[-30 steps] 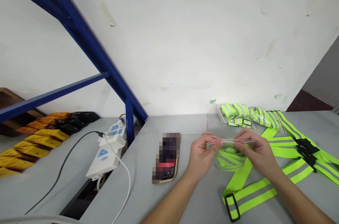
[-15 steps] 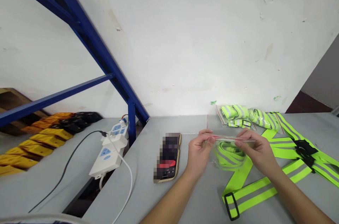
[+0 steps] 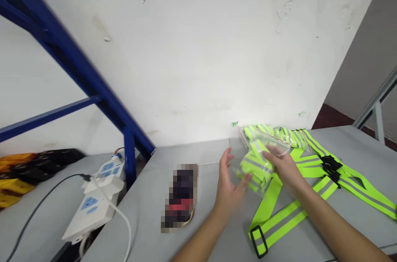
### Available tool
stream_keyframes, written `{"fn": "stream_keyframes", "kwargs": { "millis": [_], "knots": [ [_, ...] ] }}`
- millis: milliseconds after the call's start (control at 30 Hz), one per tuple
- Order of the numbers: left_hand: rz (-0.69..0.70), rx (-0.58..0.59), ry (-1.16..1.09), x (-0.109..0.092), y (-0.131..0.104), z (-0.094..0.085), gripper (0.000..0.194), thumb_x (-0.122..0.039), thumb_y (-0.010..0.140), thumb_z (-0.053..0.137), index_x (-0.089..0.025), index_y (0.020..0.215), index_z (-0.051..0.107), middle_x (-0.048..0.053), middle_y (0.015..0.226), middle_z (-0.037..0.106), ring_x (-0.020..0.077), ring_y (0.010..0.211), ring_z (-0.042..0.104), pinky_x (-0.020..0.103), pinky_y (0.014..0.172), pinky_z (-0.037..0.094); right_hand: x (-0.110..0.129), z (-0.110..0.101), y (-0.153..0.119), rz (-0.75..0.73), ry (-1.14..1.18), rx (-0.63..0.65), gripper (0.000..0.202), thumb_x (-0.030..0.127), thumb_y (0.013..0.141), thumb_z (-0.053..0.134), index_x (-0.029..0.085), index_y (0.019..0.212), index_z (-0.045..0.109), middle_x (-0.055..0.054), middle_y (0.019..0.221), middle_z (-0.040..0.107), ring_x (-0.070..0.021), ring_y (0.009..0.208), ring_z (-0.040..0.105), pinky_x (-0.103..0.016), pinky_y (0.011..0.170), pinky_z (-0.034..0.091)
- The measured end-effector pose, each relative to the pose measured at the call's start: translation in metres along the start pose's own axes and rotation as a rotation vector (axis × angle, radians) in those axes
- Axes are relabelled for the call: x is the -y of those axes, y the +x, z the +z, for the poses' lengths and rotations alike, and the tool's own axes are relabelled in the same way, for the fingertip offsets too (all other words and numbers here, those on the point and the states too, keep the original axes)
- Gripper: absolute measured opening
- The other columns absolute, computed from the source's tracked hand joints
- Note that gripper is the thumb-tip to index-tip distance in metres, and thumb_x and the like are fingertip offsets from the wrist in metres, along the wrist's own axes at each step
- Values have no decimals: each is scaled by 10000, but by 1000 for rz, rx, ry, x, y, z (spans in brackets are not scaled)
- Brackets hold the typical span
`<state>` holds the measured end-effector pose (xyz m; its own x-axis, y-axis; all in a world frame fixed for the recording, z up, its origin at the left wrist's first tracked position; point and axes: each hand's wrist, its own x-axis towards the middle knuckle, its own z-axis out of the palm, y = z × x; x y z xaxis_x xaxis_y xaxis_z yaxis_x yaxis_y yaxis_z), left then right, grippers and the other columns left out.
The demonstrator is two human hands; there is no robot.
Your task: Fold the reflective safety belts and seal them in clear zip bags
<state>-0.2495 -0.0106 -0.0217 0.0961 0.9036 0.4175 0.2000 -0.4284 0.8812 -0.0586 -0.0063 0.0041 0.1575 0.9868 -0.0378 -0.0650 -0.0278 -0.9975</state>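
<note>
A clear zip bag (image 3: 256, 166) with a folded neon-yellow reflective strap inside hangs tilted above the table. My right hand (image 3: 283, 167) pinches it near the top edge. At the bag's left side my left hand (image 3: 228, 183) is open, fingers apart and pointing up, its thumb at the lower part of the bag; whether it presses on the plastic I cannot tell. Behind and right of the hands lies a loose reflective harness (image 3: 293, 222) with a black buckle at its front corner. Packed bags of the same straps (image 3: 283, 133) lie by the wall, partly hidden.
A phone (image 3: 182, 196) lies left of my hands. Farther left are a white power strip (image 3: 93, 208) with cables and a blue metal frame (image 3: 130, 154). Yellow, orange and black packages (image 3: 46, 160) sit at the far left. The white wall (image 3: 192, 67) bounds the grey table.
My left hand has let go of the bag's zip edge and its fingers have spread. The bag has tilted in my right hand. The camera view has turned to the right.
</note>
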Motion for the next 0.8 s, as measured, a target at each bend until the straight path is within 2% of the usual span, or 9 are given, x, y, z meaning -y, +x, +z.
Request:
{"fn": "stream_keyframes", "kwargs": {
  "millis": [67,133,267,367,500,567,667,733,800],
  "knots": [
    [124,33,145,-2,-3,-1,657,-327,885,577,-291,1440,227,125,1506,265,289,1383,287,521,1111,264,-1,-20,12,10,174,-111,402,465,773,692,219,1091,669,-85,1151,690,-239,835,702,-312,562,584],
    [203,99,259,-3,-5,-1,595,-282,903,537,-291,1429,261,123,1502,268,293,1396,258,522,1104,285,1,-44,30,-29,294,-219,361,469,790,665,230,1061,656,-74,1145,687,-218,798,697,-293,513,577],
    [282,227,416,1,-8,4,495,-250,901,521,-291,1371,368,114,1472,335,295,1343,343,485,1046,384,2,-85,72,-99,351,-357,315,518,816,578,258,992,604,-45,1105,677,-194,973,655,-296,685,602],
    [376,294,532,5,-1,11,427,-240,901,505,-276,1323,449,106,1445,399,289,1302,392,469,1040,389,-1,-92,89,-62,266,-299,346,559,805,561,239,933,586,-70,997,680,-206,954,653,-329,739,596],
    [468,402,744,0,34,22,444,-288,919,462,-282,1362,443,79,1455,426,296,1312,394,537,1096,287,3,-89,75,49,133,-102,346,487,792,629,187,962,602,-97,895,694,-231,840,675,-391,757,580],
    [423,379,819,-9,59,35,495,-322,927,437,-239,1412,379,98,1479,398,295,1339,369,528,1091,305,12,-95,58,103,-1,15,334,446,792,650,165,969,621,-94,846,705,-229,756,673,-397,715,569],
    [427,373,898,-21,94,68,567,-344,927,439,-222,1462,293,93,1535,312,295,1399,285,522,1107,291,27,-109,38,118,-369,122,343,493,866,531,171,847,647,-50,680,671,-197,615,611,-361,644,519],
    [468,399,963,-23,111,95,623,-347,910,483,-257,1482,253,67,1560,265,306,1420,243,545,1115,269,31,-116,31,66,-574,68,391,534,878,484,181,817,641,-36,626,628,-199,591,571,-357,625,481],
    [494,474,1028,-18,122,119,651,-353,879,544,-259,1471,288,77,1543,304,326,1418,245,577,1105,265,28,-118,32,-77,-832,-101,372,524,848,541,179,952,632,-75,762,654,-252,719,595,-382,671,473]
  ]
}}
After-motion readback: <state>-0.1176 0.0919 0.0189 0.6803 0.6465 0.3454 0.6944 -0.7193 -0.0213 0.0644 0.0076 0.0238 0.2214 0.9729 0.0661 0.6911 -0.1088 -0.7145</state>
